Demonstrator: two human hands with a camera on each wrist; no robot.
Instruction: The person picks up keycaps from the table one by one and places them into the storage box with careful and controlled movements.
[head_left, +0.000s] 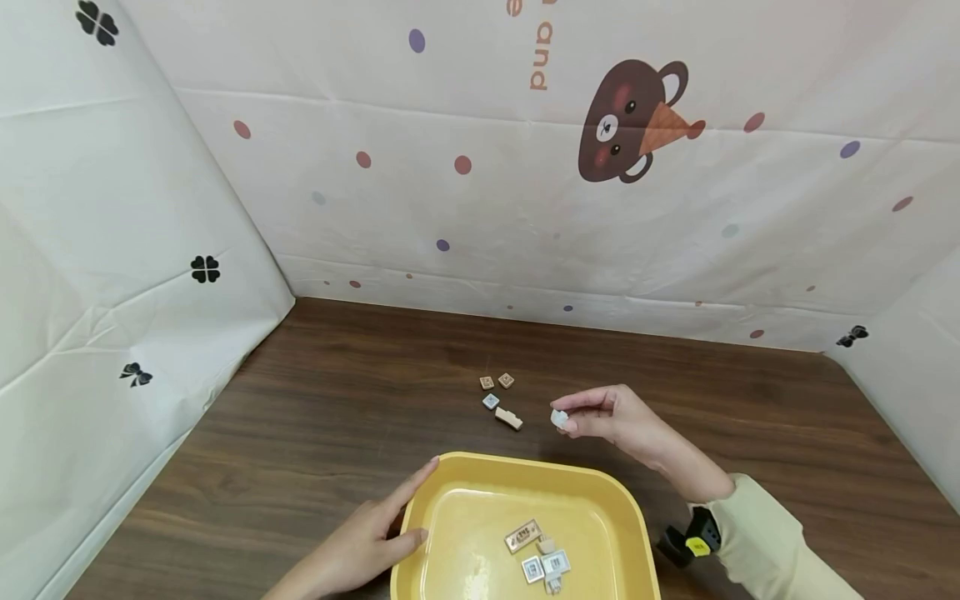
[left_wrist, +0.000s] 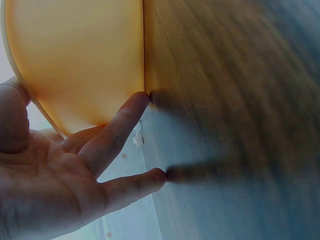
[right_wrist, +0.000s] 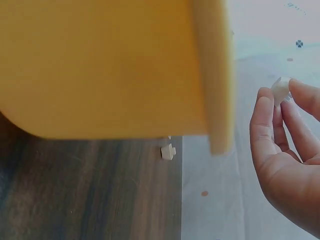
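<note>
My right hand [head_left: 618,421] pinches a small white piece [head_left: 558,418] between thumb and fingertips, above the table behind the tray. In the right wrist view the white piece [right_wrist: 281,90] looks rounded, with small studs on one side. My left hand [head_left: 367,537] grips the left wall of a yellow tray [head_left: 525,468], thumb over the rim and fingers along the outside. Two fingertips of that hand reach down to the tabletop in the left wrist view. Inside the tray lie a tan printed tile [head_left: 522,536], a white square tile [head_left: 532,569] and several other small pieces.
Behind the tray, on the dark wooden table [head_left: 315,400], lie two small tan tiles [head_left: 487,382], a white-blue tile [head_left: 491,401] and a curved tan piece [head_left: 508,418]. A printed white cloth [head_left: 510,200] stands at the back and both sides.
</note>
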